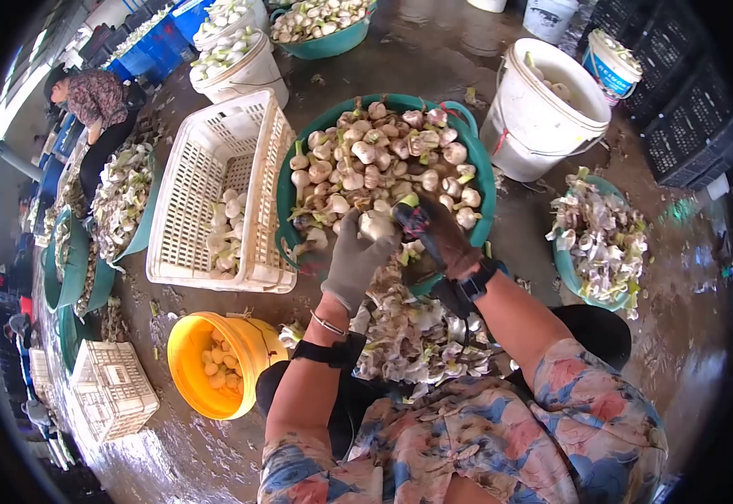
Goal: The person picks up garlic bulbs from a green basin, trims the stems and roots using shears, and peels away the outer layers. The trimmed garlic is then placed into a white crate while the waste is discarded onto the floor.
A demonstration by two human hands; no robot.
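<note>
Left hand (354,260) is clamped on a garlic bulb (376,224) over the green basin's (486,181) near rim; right hand (444,239) is curled shut beside it; white crate (207,160) and yellow bucket (183,357) are set leftward

Wet concrete floor (434,59) carrying a green basin (486,181) of garlic (366,155), a white slatted crate (215,160), a yellow bucket (183,353), a white bucket (534,134) and a teal basin (566,269) of trimmings (602,239).

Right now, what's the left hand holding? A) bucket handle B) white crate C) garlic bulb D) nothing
C: the grey-gloved left hand grips a garlic bulb at the near rim of the green basin, next to the dark-gloved right hand.
</note>
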